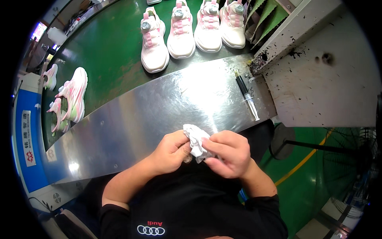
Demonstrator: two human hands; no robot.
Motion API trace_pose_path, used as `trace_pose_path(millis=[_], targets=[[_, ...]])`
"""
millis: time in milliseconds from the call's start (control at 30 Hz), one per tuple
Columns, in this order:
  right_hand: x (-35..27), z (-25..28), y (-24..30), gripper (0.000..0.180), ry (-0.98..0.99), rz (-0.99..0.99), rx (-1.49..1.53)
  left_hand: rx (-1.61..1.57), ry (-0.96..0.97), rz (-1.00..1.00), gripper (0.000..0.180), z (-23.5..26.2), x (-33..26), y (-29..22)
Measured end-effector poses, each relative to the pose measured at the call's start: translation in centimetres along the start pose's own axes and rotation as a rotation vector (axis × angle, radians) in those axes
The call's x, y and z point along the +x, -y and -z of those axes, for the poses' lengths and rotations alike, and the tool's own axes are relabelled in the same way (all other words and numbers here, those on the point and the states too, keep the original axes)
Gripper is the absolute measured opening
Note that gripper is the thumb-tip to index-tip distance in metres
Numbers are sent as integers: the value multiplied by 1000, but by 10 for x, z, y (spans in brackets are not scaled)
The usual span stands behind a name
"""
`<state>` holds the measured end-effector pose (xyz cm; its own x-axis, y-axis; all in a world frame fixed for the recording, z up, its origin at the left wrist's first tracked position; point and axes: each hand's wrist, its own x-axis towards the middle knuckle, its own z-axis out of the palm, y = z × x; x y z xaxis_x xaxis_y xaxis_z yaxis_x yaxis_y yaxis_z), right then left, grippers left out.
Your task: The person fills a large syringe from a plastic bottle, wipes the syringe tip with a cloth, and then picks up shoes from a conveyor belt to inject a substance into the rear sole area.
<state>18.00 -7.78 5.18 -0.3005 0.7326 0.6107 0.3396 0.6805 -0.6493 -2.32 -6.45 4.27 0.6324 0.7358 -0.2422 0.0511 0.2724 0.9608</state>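
Both hands together near the body, just past the near edge of the steel sheet (159, 107). Left hand (171, 151) curled, thumb and fingers pinched on the left side of a crumpled white cloth (195, 140). Right hand (229, 153) closed round the cloth's right and lower part, fingers folded over it (only the upper bunch and a lower tip of cloth showing between the hands). Cloth held in the air between the two hands, above the dark lap, not touching the sheet. On the sheet, far right: a syringe (247, 97) with dark plunger end and clear barrel, lying flat, tip toward the near side, well apart from the hands. Beyond the sheet, green conveyor belt (107, 51); four white-and-pink shoes (191, 30) in a row at the far side, more pink-and-white shoes (71, 97) at the left. Right of the sheet: white ink-spattered bench (326, 83). Floor fan (350, 159) at near right, partly visible.
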Motion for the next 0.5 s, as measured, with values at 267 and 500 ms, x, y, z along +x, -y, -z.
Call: trace_pose_path(millis=[267,500], targets=[[-23,-1,-8,12,130,-659,626,404,-24,-345,21,-1,1,11],[-16,-2,-2,11,259,-313,421,144,66,-127,10,-3,-14,3]])
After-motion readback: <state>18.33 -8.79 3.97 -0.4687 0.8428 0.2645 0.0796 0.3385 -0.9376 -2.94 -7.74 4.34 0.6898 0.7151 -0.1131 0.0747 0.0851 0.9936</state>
